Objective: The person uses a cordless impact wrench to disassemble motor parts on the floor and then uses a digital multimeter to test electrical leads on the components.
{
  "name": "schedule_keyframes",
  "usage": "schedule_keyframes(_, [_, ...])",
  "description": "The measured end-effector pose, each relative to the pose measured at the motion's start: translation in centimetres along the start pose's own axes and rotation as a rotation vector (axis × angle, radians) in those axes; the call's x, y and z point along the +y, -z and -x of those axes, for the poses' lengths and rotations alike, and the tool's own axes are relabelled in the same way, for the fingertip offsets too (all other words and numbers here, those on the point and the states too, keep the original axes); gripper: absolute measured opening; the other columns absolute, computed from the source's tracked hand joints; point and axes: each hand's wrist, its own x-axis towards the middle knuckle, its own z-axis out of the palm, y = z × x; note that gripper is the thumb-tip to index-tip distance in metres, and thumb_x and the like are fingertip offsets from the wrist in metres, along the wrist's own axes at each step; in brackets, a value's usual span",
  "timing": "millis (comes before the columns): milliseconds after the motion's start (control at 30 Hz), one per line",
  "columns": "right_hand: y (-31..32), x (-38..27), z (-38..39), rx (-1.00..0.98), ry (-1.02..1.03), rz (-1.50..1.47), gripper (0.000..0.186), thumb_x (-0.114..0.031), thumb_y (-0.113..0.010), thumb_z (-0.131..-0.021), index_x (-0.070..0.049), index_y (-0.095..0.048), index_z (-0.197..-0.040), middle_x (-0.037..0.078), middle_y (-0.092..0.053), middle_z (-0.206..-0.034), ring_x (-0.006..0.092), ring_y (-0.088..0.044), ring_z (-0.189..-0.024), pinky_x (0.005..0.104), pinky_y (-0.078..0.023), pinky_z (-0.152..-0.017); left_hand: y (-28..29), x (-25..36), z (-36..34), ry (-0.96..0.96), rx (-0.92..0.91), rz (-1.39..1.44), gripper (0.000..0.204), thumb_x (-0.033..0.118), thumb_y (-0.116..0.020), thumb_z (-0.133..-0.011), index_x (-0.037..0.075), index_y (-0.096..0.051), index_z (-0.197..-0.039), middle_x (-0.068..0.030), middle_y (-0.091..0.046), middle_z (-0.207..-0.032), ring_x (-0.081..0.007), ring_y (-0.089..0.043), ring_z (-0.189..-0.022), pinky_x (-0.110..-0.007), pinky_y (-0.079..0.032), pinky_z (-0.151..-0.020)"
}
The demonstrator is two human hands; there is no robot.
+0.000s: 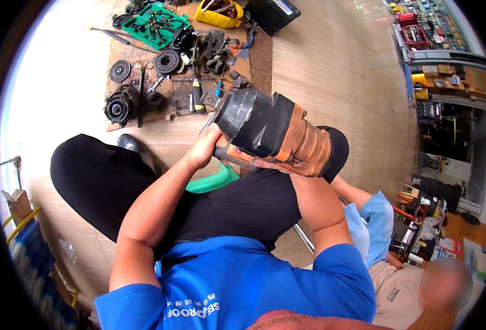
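Observation:
Above my right thigh I hold a bulky black-and-orange machine (262,124), perhaps a power tool; its exact kind is unclear. Its black, tapered end points to the upper left, and its ribbed orange end lies toward my right knee. My left hand (203,148) is closed on the side near the black end, its fingertips partly hidden. Under the orange body, my right hand (273,165) grips the lower side, with most of its fingers out of sight. Both hands are on the same machine, which is tilted.
Ahead, a cardboard sheet (179,122) bears dark motor parts (122,104), a hammer (198,96) and a green tool case (157,26). Beyond are a yellow container (219,14) and a black box (270,16). A green seat (213,180) shows beneath me. Another person (389,280) sits at right.

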Motion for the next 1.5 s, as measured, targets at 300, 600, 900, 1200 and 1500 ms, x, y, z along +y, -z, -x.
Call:
schedule_keyframes(300, [-1.1,-1.2,-0.4,0.087,0.045,0.142,0.037,-0.003,-0.072,-0.081,-0.004,-0.06,-0.116,0.004,-0.066,-0.106,0.0154,-0.062,-0.099,0.0297,-0.049,-0.089,-0.9,1.5,-0.2,0.116,-0.011,0.084,0.051,0.048,-0.04,-0.097,0.012,-0.048,-0.133,-0.0111,-0.065,-0.109,-0.0193,-0.069,-0.077,-0.028,-0.053,-0.041])
schedule_keyframes(600, [-0.8,-1.1,-0.4,0.139,0.032,0.108,0.032,-0.003,-0.07,-0.083,-0.004,-0.061,-0.114,0.004,-0.066,-0.107,0.0151,-0.062,-0.098,0.0295,-0.051,-0.087,-1.6,5.9,1.0,0.258,-0.124,-0.072,0.081,0.029,-0.069,-0.075,0.016,-0.034,-0.148,-0.01,-0.052,-0.133,-0.0225,-0.054,-0.113,-0.04,-0.047,-0.082])
schedule_keyframes(900, [-0.6,1.2,1.2,0.148,0.031,0.14,0.041,-0.002,-0.074,-0.081,-0.005,-0.058,-0.119,0.005,-0.064,-0.113,0.0149,-0.061,-0.101,0.0303,-0.051,-0.089,-2.1,4.6,0.9,0.161,-0.124,-0.087,0.065,0.023,-0.069,-0.076,0.011,-0.044,-0.135,-0.0017,-0.059,-0.107,-0.0099,-0.055,-0.082,-0.024,-0.044,-0.061])
schedule_keyframes(1200, [-0.8,0.5,0.6,0.136,0.003,0.276,0.041,0.0,-0.072,-0.081,-0.004,-0.058,-0.119,0.006,-0.064,-0.113,0.0154,-0.061,-0.103,0.0306,-0.05,-0.091,-2.5,5.0,1.1,0.131,-0.067,-0.112,0.07,0.02,-0.07,-0.075,0.003,-0.041,-0.136,-0.0048,-0.062,-0.101,-0.0108,-0.056,-0.074,-0.024,-0.043,-0.056])
schedule_keyframes(1500, [-0.9,0.9,0.4,0.111,-0.05,0.115,0.028,0.002,-0.064,-0.085,-0.002,-0.062,-0.112,0.006,-0.067,-0.104,0.0154,-0.064,-0.096,0.0297,-0.052,-0.087,-1.6,3.6,0.1,0.148,-0.121,-0.12,0.085,0.024,-0.073,-0.072,0.001,-0.034,-0.144,-0.0094,-0.06,-0.109,-0.0145,-0.055,-0.077,-0.028,-0.044,-0.057])
